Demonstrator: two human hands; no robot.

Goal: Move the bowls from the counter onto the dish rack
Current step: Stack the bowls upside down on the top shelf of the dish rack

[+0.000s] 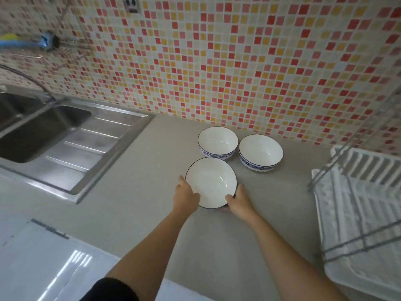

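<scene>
Fingers (230,198) of the right hand (239,202) and the left hand (186,195) clasped opposite rims of the nearest bowl (210,181) on the counter (138,192); 2 bowls (217,141) (260,151) sat behind, dish rack (355,205) rightward.

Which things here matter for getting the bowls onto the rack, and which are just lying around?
Part of the job: near bowl held by left hand and right hand; two far bowls; dish rack.

Just there: sink; brush; wall socket.
</scene>
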